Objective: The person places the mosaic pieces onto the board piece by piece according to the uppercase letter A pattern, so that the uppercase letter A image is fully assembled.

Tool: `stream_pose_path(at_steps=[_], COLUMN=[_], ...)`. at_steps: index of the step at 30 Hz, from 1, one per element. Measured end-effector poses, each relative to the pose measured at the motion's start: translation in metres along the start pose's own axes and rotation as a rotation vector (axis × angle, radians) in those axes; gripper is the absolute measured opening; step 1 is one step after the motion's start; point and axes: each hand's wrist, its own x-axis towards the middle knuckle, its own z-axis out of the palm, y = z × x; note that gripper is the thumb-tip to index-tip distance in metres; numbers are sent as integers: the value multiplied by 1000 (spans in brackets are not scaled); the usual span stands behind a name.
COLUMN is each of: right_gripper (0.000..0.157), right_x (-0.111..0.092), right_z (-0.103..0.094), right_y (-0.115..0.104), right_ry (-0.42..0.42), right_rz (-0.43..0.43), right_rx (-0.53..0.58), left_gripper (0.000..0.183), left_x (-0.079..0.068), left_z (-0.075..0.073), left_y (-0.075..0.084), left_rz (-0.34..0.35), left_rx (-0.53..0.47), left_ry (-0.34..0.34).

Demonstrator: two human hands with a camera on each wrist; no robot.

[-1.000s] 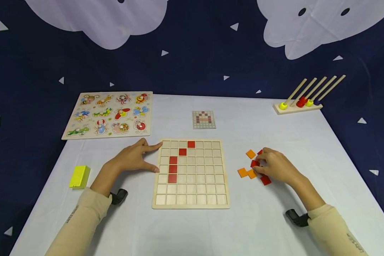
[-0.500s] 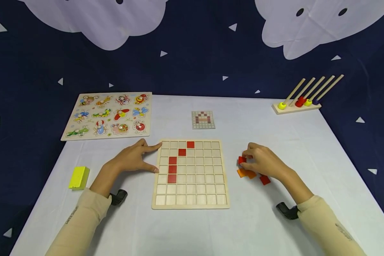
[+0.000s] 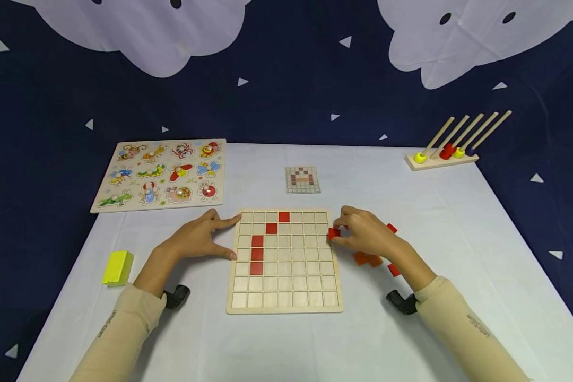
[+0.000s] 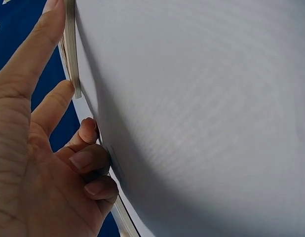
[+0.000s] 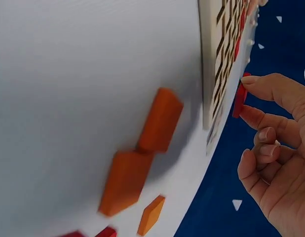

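A square wooden grid board (image 3: 286,284) lies mid-table, with several red tiles (image 3: 257,254) set in its left and upper cells. My left hand (image 3: 196,237) rests beside it, index fingertip and thumb touching its left edge; the other fingers are curled in the left wrist view. Between thumb and index finger, my right hand (image 3: 365,231) pinches a red tile (image 5: 240,99) at the board's right edge. Loose orange tiles (image 3: 361,259) and red tiles (image 3: 393,270) lie right of the board, partly hidden by that hand.
A small pattern card (image 3: 303,180) lies behind the board. At the back left is an insect puzzle board (image 3: 172,183), and a yellow block (image 3: 118,268) sits below it. A wooden peg stand (image 3: 441,162) with coloured beads occupies the back right corner.
My right hand has picked a red tile from the loose pile and carried it left to the board's right edge. My left hand has stayed at the board's left edge.
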Motion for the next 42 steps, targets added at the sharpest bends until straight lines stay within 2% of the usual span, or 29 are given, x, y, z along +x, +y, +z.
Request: stream_pose_path(at_steps=[8,16,25,37,42], right_gripper=[27,27,23,17,14], right_x=[16,34,51,63,65], right_z=[2,9,16,23,29], right_y=[-13,-22,-31,-34,-32], right_ry=[-19,-19,-73,-97,-79], right_rz=[-18,-84,-100,-119,-122], right_rx=[24,-2,-15,-31,-41], left_gripper=[101,101,100,100,100], left_x=[0,0,0,0,0], left_z=[0,1,2,2,2], left_y=[1,0,0,0,0], left_rz=[3,0,4,3,6], left_rx=[0,-12,-16,-21,-24], left_ry=[1,-2,-1,9,13])
